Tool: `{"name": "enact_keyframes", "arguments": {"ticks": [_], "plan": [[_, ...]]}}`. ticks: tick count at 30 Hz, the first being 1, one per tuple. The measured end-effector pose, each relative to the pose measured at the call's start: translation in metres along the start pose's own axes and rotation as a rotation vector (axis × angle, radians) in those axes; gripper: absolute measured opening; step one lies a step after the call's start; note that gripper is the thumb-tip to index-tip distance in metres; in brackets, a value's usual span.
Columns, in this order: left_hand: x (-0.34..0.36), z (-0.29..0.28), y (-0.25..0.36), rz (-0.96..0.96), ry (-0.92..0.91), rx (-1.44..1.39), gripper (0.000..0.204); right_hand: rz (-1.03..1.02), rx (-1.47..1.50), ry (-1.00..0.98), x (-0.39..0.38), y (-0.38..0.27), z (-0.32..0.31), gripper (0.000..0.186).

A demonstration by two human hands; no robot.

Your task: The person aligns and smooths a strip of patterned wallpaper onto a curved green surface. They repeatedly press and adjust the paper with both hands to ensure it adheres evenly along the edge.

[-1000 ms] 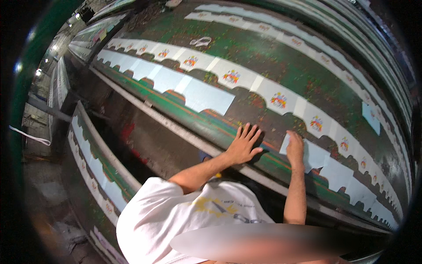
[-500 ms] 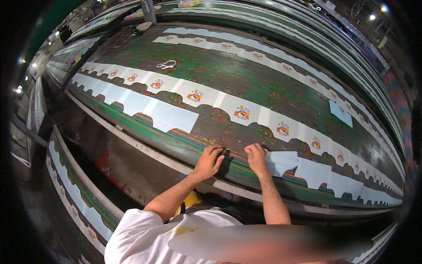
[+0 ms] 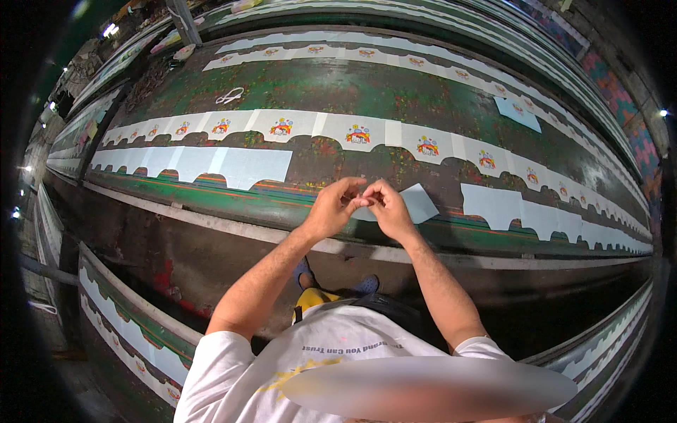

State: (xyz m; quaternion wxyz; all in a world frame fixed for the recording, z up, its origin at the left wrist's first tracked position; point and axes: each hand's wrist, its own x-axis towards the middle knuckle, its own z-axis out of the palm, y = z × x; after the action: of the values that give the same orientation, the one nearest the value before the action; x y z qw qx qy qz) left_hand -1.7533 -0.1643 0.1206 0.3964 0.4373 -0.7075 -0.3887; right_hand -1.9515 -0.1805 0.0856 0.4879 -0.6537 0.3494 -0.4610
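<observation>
Having my left hand [image 3: 334,209] and right hand [image 3: 391,213] together, fingers curled, I can't tell any grip; a blue piece [image 3: 421,203] is askew behind my right, flanking rows [image 3: 493,205] look laid, this one not yet

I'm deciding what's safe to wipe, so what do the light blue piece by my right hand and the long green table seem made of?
The light blue piece looks like matte fabric: thin, without shine, though paper is possible. The long green table seems painted or coated, slightly glossy: patchy worn colour, a faint gleam; its base material is unclear.
</observation>
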Motion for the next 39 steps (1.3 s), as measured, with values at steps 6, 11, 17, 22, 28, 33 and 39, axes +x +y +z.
{"name": "enact_keyframes", "arguments": {"ticks": [6, 11, 17, 22, 28, 33, 39], "plan": [[0.007, -0.014, 0.035, 0.029, -0.082, -0.018, 0.050, -0.012, 0.195, 0.072, 0.011, -0.027, -0.004, 0.016], [0.029, -0.019, 0.065, 0.151, -0.051, -0.073, 0.036, -0.167, 0.192, 0.106, 0.029, -0.060, -0.016, 0.030], [0.056, -0.041, 0.105, 0.338, 0.051, 0.058, 0.025, -0.176, 0.296, 0.007, 0.036, -0.087, -0.031, 0.030], [0.072, -0.073, 0.137, 0.481, 0.069, 0.247, 0.015, -0.268, -0.208, -0.013, 0.021, -0.094, -0.032, 0.026], [0.062, -0.090, 0.144, 0.465, 0.131, 0.328, 0.034, 0.036, -0.373, -0.165, 0.001, -0.081, -0.044, 0.015], [0.048, -0.102, 0.121, 0.390, 0.245, 0.342, 0.031, 0.031, -0.374, 0.068, -0.009, -0.054, -0.063, 0.017], [0.038, -0.122, 0.064, 0.199, 0.352, 0.330, 0.030, 0.121, -0.303, 0.379, -0.004, -0.026, -0.078, 0.016]]}}
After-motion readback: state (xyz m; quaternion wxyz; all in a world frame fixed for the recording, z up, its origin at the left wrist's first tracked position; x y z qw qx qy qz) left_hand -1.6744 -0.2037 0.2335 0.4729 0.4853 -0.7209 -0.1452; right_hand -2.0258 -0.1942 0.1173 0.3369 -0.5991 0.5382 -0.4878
